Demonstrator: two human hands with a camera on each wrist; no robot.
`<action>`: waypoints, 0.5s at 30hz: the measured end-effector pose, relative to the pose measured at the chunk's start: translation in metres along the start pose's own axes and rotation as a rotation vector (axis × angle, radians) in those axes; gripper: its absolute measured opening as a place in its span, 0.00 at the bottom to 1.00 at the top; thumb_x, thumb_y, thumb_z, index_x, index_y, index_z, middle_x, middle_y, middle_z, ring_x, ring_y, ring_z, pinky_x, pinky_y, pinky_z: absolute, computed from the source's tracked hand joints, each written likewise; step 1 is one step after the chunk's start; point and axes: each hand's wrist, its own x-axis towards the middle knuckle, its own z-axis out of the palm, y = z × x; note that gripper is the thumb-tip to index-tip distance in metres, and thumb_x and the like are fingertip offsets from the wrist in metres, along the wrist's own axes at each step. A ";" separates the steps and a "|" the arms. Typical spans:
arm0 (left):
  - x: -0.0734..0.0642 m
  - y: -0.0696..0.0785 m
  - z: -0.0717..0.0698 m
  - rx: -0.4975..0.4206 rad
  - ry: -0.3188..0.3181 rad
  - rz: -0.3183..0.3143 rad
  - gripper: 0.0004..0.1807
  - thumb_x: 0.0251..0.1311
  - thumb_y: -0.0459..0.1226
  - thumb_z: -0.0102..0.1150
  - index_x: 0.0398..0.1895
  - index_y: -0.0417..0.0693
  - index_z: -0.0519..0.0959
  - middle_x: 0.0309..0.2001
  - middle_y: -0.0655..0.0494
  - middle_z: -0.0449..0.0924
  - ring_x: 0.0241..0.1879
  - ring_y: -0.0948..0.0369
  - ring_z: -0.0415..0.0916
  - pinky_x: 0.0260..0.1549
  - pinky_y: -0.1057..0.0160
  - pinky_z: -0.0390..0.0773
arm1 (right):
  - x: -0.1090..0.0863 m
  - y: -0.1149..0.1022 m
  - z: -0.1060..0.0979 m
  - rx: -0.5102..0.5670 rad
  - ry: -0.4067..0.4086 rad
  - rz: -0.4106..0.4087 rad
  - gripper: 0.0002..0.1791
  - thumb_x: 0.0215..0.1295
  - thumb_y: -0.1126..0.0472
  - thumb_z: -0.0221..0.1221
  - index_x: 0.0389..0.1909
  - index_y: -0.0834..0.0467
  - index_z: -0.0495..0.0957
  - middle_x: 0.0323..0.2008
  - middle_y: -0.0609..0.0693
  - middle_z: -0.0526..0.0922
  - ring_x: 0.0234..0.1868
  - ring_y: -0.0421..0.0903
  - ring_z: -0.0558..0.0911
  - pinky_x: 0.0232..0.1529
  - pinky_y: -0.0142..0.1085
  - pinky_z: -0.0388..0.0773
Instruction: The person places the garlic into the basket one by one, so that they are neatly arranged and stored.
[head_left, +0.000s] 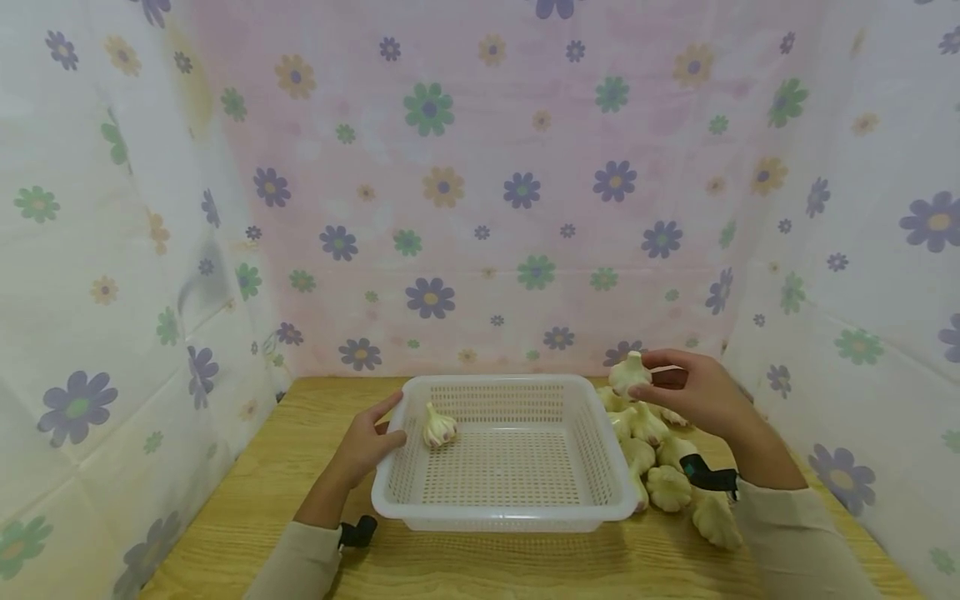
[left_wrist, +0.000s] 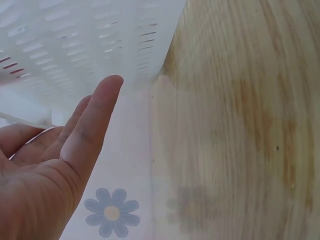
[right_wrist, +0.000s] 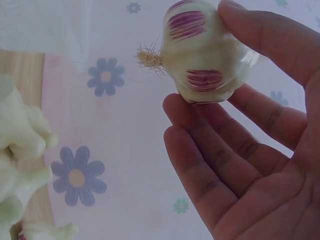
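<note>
A white plastic basket [head_left: 510, 510] with slotted walls stands on the table, and one garlic bulb [head_left: 439, 428] lies inside near its left wall. My left hand [head_left: 364, 443] holds the basket's left rim, thumb over the edge and fingers along the outer side; in the left wrist view those fingers [left_wrist: 92, 120] lie fairly straight beside the slotted wall. Above the pile at the right, my right hand [head_left: 705, 396] pinches another garlic bulb [right_wrist: 207, 55] between thumb and fingertips. That bulb shows purple streaks, and its dry roots point away from the palm.
Several garlic bulbs [head_left: 669, 488] are heaped against the basket's right side, partly under my right forearm. The wooden table [head_left: 300, 433] meets a flower-printed sheet [head_left: 480, 208] behind, with similar sheets on both sides. Dark wrist mounts [head_left: 358, 532] sit at both cuffs.
</note>
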 end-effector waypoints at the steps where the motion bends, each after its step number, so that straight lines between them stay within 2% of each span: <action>1: 0.000 0.000 0.000 0.008 0.003 -0.002 0.44 0.61 0.29 0.61 0.82 0.53 0.60 0.70 0.35 0.72 0.55 0.43 0.84 0.36 0.48 0.90 | 0.002 -0.002 0.002 0.001 -0.004 -0.007 0.37 0.65 0.42 0.68 0.69 0.56 0.75 0.65 0.59 0.80 0.54 0.49 0.87 0.45 0.38 0.88; 3: 0.000 0.001 -0.001 0.024 0.010 -0.004 0.43 0.61 0.30 0.62 0.81 0.53 0.61 0.70 0.35 0.72 0.55 0.43 0.85 0.35 0.48 0.90 | 0.005 -0.005 0.005 0.011 -0.010 -0.016 0.37 0.65 0.42 0.68 0.69 0.57 0.75 0.65 0.59 0.79 0.55 0.52 0.87 0.46 0.40 0.88; 7: 0.001 0.004 -0.002 0.047 0.006 0.007 0.40 0.64 0.31 0.64 0.80 0.49 0.63 0.77 0.46 0.65 0.59 0.42 0.82 0.38 0.50 0.90 | 0.014 -0.013 0.012 0.008 -0.022 -0.038 0.38 0.64 0.41 0.68 0.68 0.58 0.75 0.64 0.60 0.80 0.56 0.58 0.86 0.49 0.46 0.87; 10: 0.001 0.008 -0.004 0.077 0.003 0.020 0.37 0.66 0.34 0.65 0.78 0.45 0.66 0.81 0.55 0.59 0.65 0.41 0.77 0.42 0.51 0.89 | 0.021 -0.018 0.018 0.016 -0.038 -0.038 0.39 0.62 0.39 0.69 0.68 0.57 0.76 0.63 0.58 0.81 0.55 0.57 0.86 0.51 0.49 0.87; 15: -0.001 0.013 -0.006 0.203 0.026 0.071 0.35 0.67 0.38 0.66 0.76 0.44 0.69 0.81 0.52 0.58 0.72 0.39 0.68 0.48 0.49 0.88 | 0.033 -0.024 0.029 0.031 -0.067 -0.034 0.39 0.60 0.36 0.70 0.66 0.55 0.77 0.60 0.55 0.83 0.54 0.54 0.85 0.52 0.50 0.86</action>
